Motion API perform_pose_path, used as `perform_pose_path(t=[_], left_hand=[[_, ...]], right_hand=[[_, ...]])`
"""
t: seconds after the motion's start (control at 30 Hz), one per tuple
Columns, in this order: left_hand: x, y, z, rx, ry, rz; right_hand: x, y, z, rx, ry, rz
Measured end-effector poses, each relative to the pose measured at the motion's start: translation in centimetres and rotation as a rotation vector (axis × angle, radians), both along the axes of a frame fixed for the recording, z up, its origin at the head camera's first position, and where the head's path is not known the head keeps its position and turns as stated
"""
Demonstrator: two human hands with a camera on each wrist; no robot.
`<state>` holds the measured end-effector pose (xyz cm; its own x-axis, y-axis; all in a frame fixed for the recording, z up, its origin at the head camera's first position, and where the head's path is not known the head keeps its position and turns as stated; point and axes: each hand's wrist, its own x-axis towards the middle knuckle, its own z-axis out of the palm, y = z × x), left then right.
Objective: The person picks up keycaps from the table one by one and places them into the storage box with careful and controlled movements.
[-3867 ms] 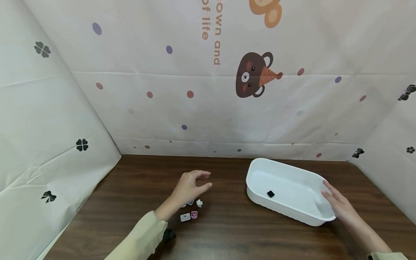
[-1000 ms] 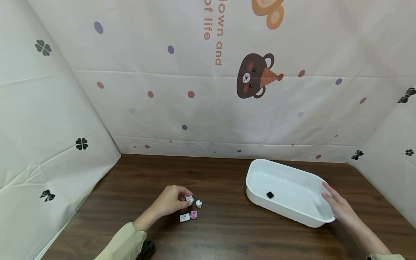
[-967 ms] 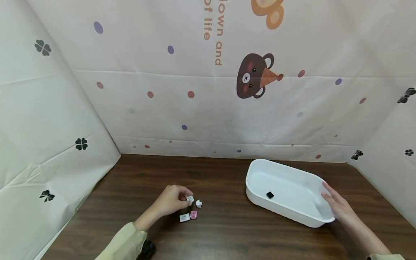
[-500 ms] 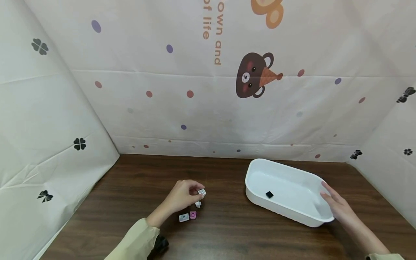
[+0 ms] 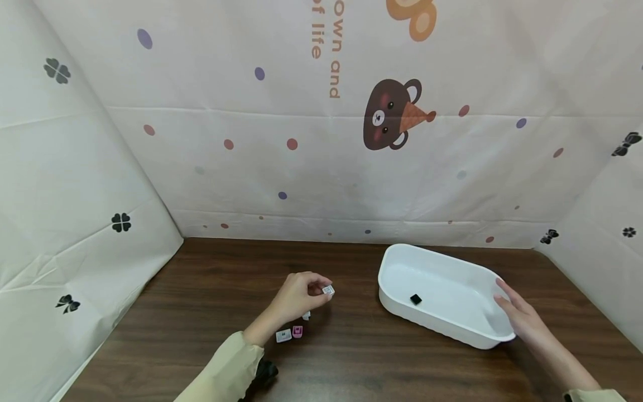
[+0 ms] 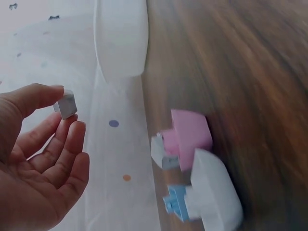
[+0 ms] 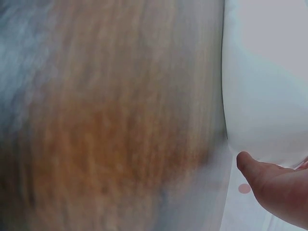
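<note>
My left hand (image 5: 300,295) pinches a small whitish keycap (image 5: 328,290) between thumb and fingertips, above the table. In the left wrist view this keycap (image 6: 69,105) sits at the tip of the thumb. Below and nearer lie a wide white keycap (image 5: 283,335) and a pink keycap (image 5: 297,331), side by side. Another small white piece (image 5: 306,316) is partly hidden by the hand. My right hand (image 5: 524,317) rests against the right end of a white tray (image 5: 427,322), its fingers fairly straight at the rim. A black keycap (image 5: 416,300) lies inside the tray.
A dark wooden table (image 5: 351,357) carries everything. Behind it hangs a white printed sheet (image 5: 201,184), and similar sheets close off the left and right sides. The tray stands at an angle on the right, a gap away from the left hand.
The left hand has reached to the small pieces, taken the whitish keycap and carried it up and to the right. The right hand and the tray have stayed in place.
</note>
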<state>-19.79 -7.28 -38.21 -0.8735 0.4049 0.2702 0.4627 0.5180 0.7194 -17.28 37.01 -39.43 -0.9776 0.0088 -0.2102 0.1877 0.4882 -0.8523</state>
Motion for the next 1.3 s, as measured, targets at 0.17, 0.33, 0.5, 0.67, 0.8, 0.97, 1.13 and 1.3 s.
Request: perform_pose_path(t=[0.17,0.33,0.5,0.67,0.8,0.97,1.13,1.3], left_hand=[[-0.2,1.2,0.3,0.028,0.009,0.004],[-0.6,2.6,0.8,0.051,0.049,0.014],[-0.9,3.9,1.1,0.083,0.059,0.006],[-1.2,5.1,1.3,0.116,0.042,-0.008],[-1.4,6.1,1.5,0.123,0.033,-0.007],[-1.8,7.5,1.6,0.131,0.024,-0.009],[-2.1,8.9,1.6,0.146,0.023,-0.023],[-2.3,10.2,1.6,0.132,0.040,-0.025]], right_hand=[[0.1,0.0,0.0,-0.002,0.001,-0.003],[0.0,-0.1,0.0,-0.008,0.000,-0.002],[0.0,0.0,-0.1,0.014,-0.001,-0.010],[0.0,0.0,-0.1,0.016,-0.004,-0.014],[0.0,-0.1,0.0,0.019,0.000,-0.012],[0.1,-0.1,-0.1,0.021,0.015,-0.010],[0.1,-0.1,0.0,0.022,0.015,-0.008],[0.0,-0.1,0.1,0.037,-0.007,-0.011]])
